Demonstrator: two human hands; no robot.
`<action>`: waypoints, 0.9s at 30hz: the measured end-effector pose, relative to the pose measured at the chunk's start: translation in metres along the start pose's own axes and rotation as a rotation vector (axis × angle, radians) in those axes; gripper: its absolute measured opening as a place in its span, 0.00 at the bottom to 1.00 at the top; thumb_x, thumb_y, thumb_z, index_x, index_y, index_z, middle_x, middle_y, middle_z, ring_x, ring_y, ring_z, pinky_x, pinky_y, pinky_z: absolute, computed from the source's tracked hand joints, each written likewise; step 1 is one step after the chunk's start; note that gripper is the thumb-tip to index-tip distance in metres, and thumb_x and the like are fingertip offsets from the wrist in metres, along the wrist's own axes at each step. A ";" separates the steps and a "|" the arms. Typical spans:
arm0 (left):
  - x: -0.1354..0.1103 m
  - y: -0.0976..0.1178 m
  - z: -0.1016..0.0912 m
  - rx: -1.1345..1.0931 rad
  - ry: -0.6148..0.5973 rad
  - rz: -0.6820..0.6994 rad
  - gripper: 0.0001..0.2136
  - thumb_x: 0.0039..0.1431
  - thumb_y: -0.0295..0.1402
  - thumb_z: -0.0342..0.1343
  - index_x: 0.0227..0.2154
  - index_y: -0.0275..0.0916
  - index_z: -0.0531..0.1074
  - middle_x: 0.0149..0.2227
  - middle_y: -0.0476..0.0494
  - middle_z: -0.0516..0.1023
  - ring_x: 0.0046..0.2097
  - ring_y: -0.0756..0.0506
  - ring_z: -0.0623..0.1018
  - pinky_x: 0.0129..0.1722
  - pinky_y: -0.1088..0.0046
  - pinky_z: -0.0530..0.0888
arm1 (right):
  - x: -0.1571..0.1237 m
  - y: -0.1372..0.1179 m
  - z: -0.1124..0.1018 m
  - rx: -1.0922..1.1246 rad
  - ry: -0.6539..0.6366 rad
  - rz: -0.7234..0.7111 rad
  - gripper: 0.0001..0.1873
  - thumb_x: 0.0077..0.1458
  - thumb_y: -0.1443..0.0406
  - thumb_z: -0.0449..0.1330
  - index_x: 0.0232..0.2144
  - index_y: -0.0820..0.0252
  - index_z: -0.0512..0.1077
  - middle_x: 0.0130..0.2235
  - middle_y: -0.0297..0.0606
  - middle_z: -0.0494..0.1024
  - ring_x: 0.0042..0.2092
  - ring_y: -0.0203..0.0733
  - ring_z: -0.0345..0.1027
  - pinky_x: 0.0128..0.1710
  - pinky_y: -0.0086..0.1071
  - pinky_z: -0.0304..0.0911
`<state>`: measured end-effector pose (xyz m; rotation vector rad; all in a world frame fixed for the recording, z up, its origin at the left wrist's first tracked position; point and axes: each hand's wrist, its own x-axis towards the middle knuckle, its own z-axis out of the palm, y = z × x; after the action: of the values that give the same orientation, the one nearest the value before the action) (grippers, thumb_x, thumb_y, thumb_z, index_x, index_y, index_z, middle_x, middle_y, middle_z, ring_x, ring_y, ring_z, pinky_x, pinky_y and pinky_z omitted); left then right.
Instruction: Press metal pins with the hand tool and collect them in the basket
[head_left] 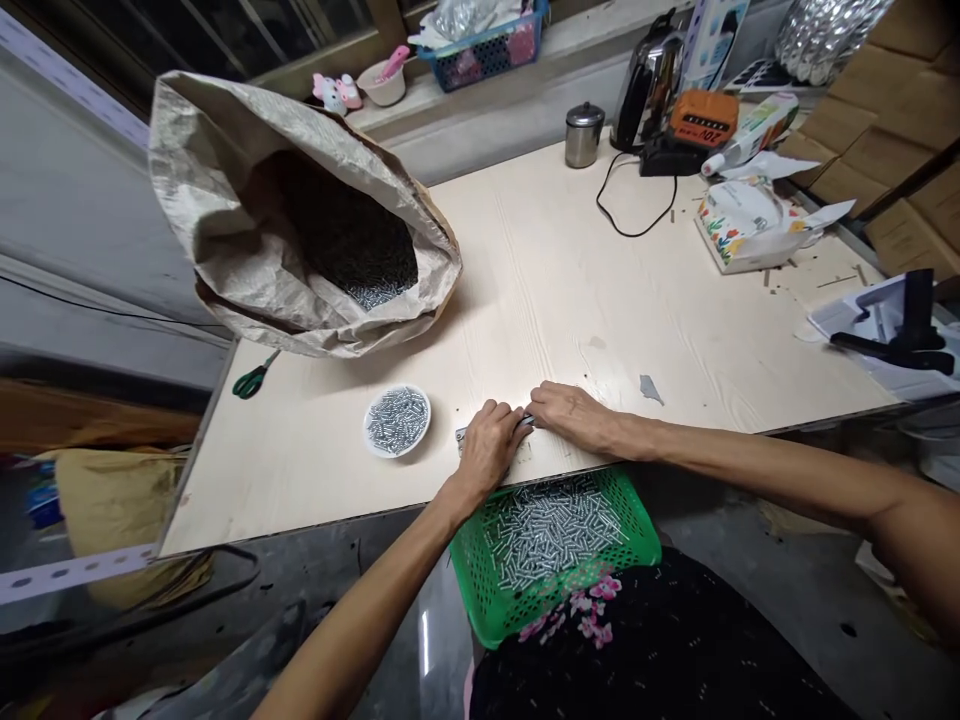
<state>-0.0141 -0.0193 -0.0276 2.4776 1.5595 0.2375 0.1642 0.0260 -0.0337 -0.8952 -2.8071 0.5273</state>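
Observation:
My left hand [489, 440] is closed near the front edge of the table, over a small metal fixture [460, 436] whose end shows at its left side. Close beside it, my right hand [571, 415] is closed in a pinch. A small grey metal piece [528, 420] shows between the fingertips of both hands; its exact kind is hidden. To the left stands a white bowl [369, 440] full of small shiny metal pins or screws [399, 418]. Below the table edge, a green basket [480, 610] holds many similar metal pieces [559, 530].
A large woven sack [217, 230], open at the top, holds dark metal parts. Green-handled scissors [251, 382] lie left. At the back are a metal canister [584, 136], a kettle [643, 85], an orange battery [703, 118] and a tissue pack [750, 225].

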 end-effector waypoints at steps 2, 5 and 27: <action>-0.005 -0.001 -0.002 -0.036 0.046 -0.007 0.12 0.62 0.39 0.52 0.45 0.39 0.71 0.41 0.41 0.75 0.44 0.42 0.70 0.43 0.63 0.71 | -0.002 0.005 -0.008 0.021 0.006 -0.024 0.09 0.62 0.63 0.53 0.39 0.63 0.69 0.39 0.44 0.72 0.40 0.44 0.61 0.40 0.37 0.62; -0.025 -0.004 -0.013 -0.106 0.189 -0.069 0.19 0.61 0.40 0.53 0.53 0.42 0.66 0.52 0.39 0.71 0.52 0.40 0.69 0.49 0.59 0.70 | -0.008 0.019 -0.022 0.085 -0.008 -0.037 0.31 0.53 0.49 0.61 0.51 0.64 0.64 0.47 0.48 0.70 0.45 0.48 0.61 0.43 0.40 0.62; -0.051 0.014 -0.065 0.361 -0.200 -0.533 0.11 0.61 0.28 0.46 0.31 0.34 0.75 0.36 0.36 0.75 0.41 0.40 0.75 0.30 0.71 0.67 | 0.030 0.029 0.006 -0.051 0.207 0.011 0.14 0.64 0.70 0.46 0.39 0.59 0.72 0.38 0.40 0.71 0.39 0.43 0.57 0.37 0.34 0.51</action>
<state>-0.0396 -0.0659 0.0375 2.1080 2.2393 -0.3927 0.1539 0.0639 -0.0491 -0.9180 -2.6406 0.3445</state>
